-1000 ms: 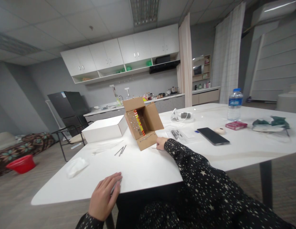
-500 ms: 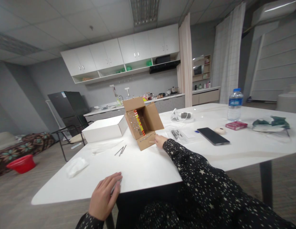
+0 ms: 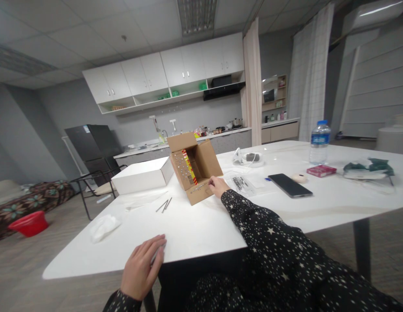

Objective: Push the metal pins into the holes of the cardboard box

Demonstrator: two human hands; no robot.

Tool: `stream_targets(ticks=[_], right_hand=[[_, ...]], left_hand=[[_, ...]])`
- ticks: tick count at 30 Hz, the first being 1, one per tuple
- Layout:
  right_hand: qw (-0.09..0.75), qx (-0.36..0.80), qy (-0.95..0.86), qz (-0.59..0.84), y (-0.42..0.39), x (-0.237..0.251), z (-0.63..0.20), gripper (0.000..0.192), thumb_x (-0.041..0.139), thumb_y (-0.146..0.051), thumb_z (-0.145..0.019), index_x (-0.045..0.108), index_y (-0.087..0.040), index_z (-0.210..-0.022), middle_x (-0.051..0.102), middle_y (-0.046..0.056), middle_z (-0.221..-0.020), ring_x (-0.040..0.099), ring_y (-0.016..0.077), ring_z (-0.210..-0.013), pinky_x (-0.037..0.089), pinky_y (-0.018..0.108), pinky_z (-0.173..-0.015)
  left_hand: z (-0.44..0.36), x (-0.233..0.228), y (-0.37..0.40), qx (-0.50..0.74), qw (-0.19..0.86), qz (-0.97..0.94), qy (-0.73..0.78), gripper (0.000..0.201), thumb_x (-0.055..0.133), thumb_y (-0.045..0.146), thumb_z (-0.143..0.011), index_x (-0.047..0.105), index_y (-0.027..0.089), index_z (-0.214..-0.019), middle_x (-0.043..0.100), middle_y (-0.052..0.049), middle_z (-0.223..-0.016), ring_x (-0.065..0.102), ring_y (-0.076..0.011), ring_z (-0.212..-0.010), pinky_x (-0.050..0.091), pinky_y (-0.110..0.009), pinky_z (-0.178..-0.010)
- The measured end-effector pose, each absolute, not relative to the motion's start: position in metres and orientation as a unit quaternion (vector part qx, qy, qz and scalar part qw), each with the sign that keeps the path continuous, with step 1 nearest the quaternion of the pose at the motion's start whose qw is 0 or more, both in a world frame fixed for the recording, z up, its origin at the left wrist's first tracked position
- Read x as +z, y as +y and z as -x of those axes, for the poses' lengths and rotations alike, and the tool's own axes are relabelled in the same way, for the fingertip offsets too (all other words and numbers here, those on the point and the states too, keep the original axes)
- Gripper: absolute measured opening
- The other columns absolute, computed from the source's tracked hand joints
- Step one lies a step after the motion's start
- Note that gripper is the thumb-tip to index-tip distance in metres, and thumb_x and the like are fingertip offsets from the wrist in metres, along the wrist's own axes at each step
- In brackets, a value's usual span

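An open cardboard box (image 3: pixel 201 162) sits tilted on the white table (image 3: pixel 188 229), with small pale dots on its side and in a row along the front flap. At the right end of that flap, my right hand (image 3: pixel 218 186) has its fingertips pinched together; whatever is between them is too small to make out. My left hand (image 3: pixel 141 266) rests at the table's near edge, fingers curled over something greyish that is mostly hidden. Between the hands and left of the box lie a few thin metal rods (image 3: pixel 164 205), nail-like in shape.
A white box (image 3: pixel 141 175) stands left of the cardboard box, with crumpled tissue (image 3: pixel 104 227) nearer me. To the right are a plastic bag of small parts (image 3: pixel 243 184), a phone (image 3: pixel 290 185), a pink box (image 3: pixel 321 170) and a water bottle (image 3: pixel 320 143).
My right hand has shifted slightly up and is now pinched at the flap's end; the thin pale stick seen at its fingertips before no longer shows clearly. My left hand has not moved.
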State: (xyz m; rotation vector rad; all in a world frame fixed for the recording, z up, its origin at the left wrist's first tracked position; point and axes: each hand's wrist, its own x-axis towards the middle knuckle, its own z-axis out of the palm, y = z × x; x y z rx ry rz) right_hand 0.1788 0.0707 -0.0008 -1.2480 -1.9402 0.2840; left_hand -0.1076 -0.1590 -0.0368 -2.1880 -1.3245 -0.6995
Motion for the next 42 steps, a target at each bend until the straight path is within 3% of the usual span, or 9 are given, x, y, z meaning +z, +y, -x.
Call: stream_targets(ticks=[21,42], right_hand=[[0.494,0.109,-0.716,0.481,0.083,-0.015,-0.176,0.011,0.051,-0.016,-0.082,0.060,-0.018,-0.088,0.065,0.003,-0.079,0.058,0.0146,-0.076,0.042,0.026,-0.074],[0.484,0.100,-0.696,0.520,0.081,-0.014,-0.176,0.012,0.049,-0.015,-0.083,0.059,-0.017,-0.091,0.065,0.006,-0.085,0.058,0.0155,-0.081,0.041,0.026,-0.077]], left_hand=[[0.106,-0.036,-0.161,-0.252,0.258,0.799,-0.481,0.029,0.046,0.031,-0.088,0.061,0.023,-0.111,0.067,-0.004,-0.112,0.063,-0.0177,-0.101,0.051,-0.027,-0.082],[0.106,-0.035,-0.161,-0.261,0.249,0.798,-0.482,0.028,0.048,0.030,-0.087,0.061,0.024,-0.112,0.067,-0.002,-0.113,0.063,-0.0167,-0.101,0.050,-0.027,-0.082]])
